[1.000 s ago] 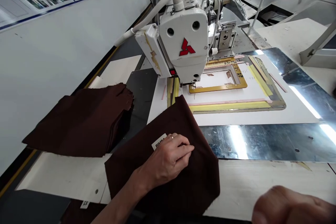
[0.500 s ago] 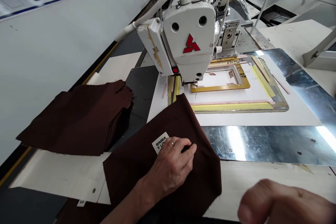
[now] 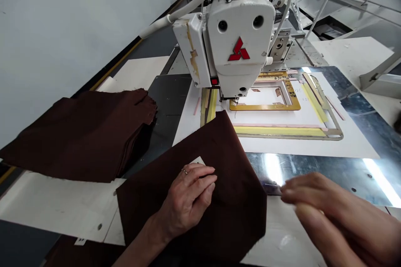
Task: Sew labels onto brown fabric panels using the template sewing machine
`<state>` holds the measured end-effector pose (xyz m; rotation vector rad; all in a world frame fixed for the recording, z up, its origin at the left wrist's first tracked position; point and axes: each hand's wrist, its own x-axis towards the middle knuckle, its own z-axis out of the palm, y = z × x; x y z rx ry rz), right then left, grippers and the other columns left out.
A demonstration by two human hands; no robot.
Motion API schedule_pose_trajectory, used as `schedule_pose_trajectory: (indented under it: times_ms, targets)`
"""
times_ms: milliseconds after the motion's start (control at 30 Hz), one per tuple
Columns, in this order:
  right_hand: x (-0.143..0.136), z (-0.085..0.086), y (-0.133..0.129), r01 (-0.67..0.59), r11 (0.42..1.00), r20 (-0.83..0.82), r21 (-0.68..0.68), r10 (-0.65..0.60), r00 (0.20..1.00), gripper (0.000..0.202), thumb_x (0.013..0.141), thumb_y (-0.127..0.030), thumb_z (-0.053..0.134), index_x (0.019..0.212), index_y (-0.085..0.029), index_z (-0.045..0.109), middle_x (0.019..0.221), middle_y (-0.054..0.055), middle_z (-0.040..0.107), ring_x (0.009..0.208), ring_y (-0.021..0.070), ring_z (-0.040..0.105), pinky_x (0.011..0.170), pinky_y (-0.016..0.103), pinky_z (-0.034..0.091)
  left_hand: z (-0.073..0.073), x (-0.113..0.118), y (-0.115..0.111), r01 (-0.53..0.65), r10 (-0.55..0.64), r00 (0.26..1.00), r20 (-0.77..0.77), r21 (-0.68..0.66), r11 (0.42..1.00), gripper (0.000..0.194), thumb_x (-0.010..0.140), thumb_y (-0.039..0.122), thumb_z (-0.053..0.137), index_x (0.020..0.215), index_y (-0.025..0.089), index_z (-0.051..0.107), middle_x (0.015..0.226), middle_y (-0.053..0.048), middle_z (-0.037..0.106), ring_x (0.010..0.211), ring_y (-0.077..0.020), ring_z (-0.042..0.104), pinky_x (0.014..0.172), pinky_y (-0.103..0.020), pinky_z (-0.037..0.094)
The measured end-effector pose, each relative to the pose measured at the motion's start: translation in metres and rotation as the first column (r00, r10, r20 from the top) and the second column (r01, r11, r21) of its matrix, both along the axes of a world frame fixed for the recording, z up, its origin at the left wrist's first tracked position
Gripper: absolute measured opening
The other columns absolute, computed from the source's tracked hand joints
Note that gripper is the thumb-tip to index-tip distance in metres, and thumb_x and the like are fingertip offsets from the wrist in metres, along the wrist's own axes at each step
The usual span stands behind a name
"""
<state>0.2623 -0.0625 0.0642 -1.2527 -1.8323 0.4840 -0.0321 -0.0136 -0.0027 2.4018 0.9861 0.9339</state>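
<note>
Brown cloth (image 3: pixel 228 208) is right under the left hand (image 3: pixel 189 196), slanting toward the sewing machine (image 3: pixel 241 35). Fingers bunched, can't tell if they're pinching; right hand (image 3: pixel 335 215)'s farther off, beyond the right edge, grip unclear.

A bare left hand (image 3: pixel 184 198) with a slim ring (image 3: pixel 184 171), and a bare right hand (image 3: pixel 354 213).
From where I stand, the left hand shows slender fingers, rounded knuckles and faint ridges across its back. The ring is a thin, light-catching band circling one finger; exactly which finger is hard to tell. The wrist narrows, then widens into a bare left forearm (image 3: pixel 144 242), smooth along its visible length. The right hand is softened by blur: long, tapering fingers, a thicker thumb, and finer details like nails or creases too smeared to read.
</note>
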Motion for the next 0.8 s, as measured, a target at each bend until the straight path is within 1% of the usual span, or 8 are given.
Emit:
schedule_pose_trajectory:
  times_ms: [133,300,400,467,533,600,667,800]
  targets:
    - [-0.004,-0.021,0.016,0.019,0.987,0.073,-0.161,-0.007,0.997,0.011,0.104,-0.029,0.055,0.103,-0.025,0.066,0.09,0.002,0.067,0.074,0.0147,0.066,0.061,0.025,0.051,-0.002,0.0,-0.001,-0.018,0.018,1.0,-0.024,0.011,1.0,0.037,0.089,-0.002,0.063,0.121,0.017,0.067,0.121,-0.01,0.067,0.114,-0.0243,0.062,0.097,-0.043,0.056]
    - [-0.012,-0.052,0.019,0.045,0.96,0.172,-0.275,0.003,0.985,0.024,0.107,-0.045,0.048,0.11,-0.026,0.062,0.089,0.0,0.065,0.066,0.0143,0.064,0.057,0.027,0.049,0.002,-0.005,0.005,-0.081,0.085,0.993,-0.084,0.051,0.995,0.035,0.092,0.002,0.063,0.121,0.021,0.067,0.125,-0.009,0.066,0.118,-0.0244,0.062,0.101,-0.044,0.055]
    - [-0.017,-0.064,0.016,0.083,0.97,0.31,-0.228,-0.009,0.951,0.032,0.107,-0.053,0.043,0.108,-0.026,0.062,0.086,-0.001,0.064,0.065,0.0163,0.066,0.051,0.029,0.045,0.006,-0.022,0.019,-0.272,0.286,0.948,-0.142,0.112,0.956,0.032,0.096,0.014,0.063,0.127,0.023,0.065,0.133,-0.008,0.065,0.124,-0.0268,0.06,0.105,-0.047,0.054]
    - [-0.018,-0.07,0.015,0.103,0.978,0.368,-0.181,-0.03,0.929,0.035,0.108,-0.054,0.04,0.104,-0.027,0.062,0.085,-0.001,0.064,0.063,0.0164,0.066,0.048,0.029,0.042,0.009,-0.038,0.027,-0.456,0.46,0.859,-0.225,0.07,0.887,0.035,0.1,0.029,0.061,0.134,0.023,0.061,0.142,-0.01,0.06,0.131,-0.0304,0.056,0.1,-0.047,0.056]
    - [-0.018,-0.073,0.014,0.107,0.982,0.397,-0.157,-0.036,0.917,0.036,0.108,-0.055,0.038,0.102,-0.028,0.062,0.085,-0.002,0.065,0.06,0.0154,0.066,0.046,0.028,0.04,0.01,-0.054,0.03,-0.585,0.547,0.768,-0.334,-0.017,0.811,0.047,0.101,0.044,0.057,0.142,0.022,0.054,0.15,-0.011,0.053,0.137,-0.0341,0.05,0.094,-0.046,0.059]
    - [-0.017,-0.074,0.013,0.105,0.983,0.423,-0.152,-0.032,0.906,0.039,0.107,-0.057,0.037,0.102,-0.028,0.063,0.085,-0.002,0.066,0.057,0.0146,0.065,0.043,0.027,0.037,0.01,-0.065,0.028,-0.631,0.55,0.727,-0.412,-0.085,0.771,0.06,0.1,0.055,0.054,0.148,0.02,0.048,0.154,-0.012,0.05,0.14,-0.0355,0.047,0.094,-0.046,0.058]
    - [-0.016,-0.074,0.013,0.114,0.983,0.455,-0.144,-0.036,0.89,0.041,0.107,-0.059,0.036,0.101,-0.029,0.063,0.085,-0.002,0.066,0.055,0.0145,0.064,0.041,0.026,0.036,0.009,-0.069,0.023,-0.63,0.526,0.719,-0.453,-0.106,0.769,0.065,0.099,0.058,0.053,0.15,0.019,0.045,0.154,-0.012,0.05,0.142,-0.0351,0.045,0.101,-0.048,0.054]
    - [-0.014,-0.074,0.013,0.116,0.987,0.496,-0.113,-0.045,0.867,0.043,0.105,-0.062,0.036,0.101,-0.03,0.065,0.085,-0.003,0.068,0.053,0.014,0.065,0.037,0.026,0.035,0.007,-0.064,0.016,-0.61,0.507,0.718,-0.477,-0.08,0.788,0.056,0.1,0.055,0.053,0.144,0.02,0.05,0.147,-0.011,0.054,0.137,-0.0333,0.048,0.105,-0.05,0.049]
